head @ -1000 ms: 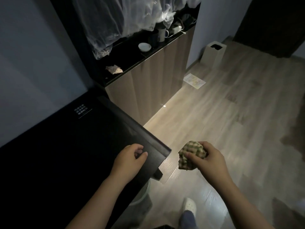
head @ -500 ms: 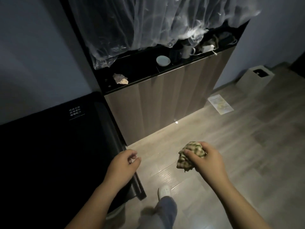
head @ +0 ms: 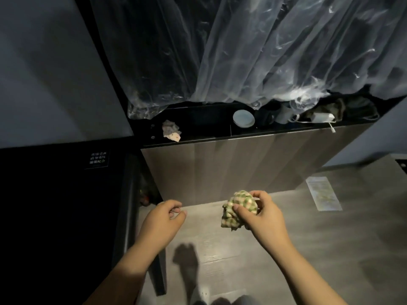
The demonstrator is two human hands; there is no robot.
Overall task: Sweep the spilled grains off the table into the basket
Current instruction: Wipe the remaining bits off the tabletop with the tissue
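Note:
My right hand (head: 263, 213) grips a crumpled green-and-cream checked cloth (head: 236, 210), held in the air over the wooden floor. My left hand (head: 163, 219) hovers just right of the black table's edge (head: 128, 208) with its fingers loosely curled and nothing in it. The black table (head: 55, 216) fills the left side and is very dark; no grains or basket can be made out on or near it.
A wood-fronted cabinet (head: 242, 164) stands straight ahead, with a black top holding a crumpled rag (head: 171, 130), a small bowl (head: 243, 118) and mugs under hanging clear plastic sheeting (head: 253, 51). A paper sheet (head: 322, 193) lies on the floor at right.
The view has swung left and up toward the cabinet. My left hand has come off the table corner and now hangs beside its edge. My right hand still holds the cloth.

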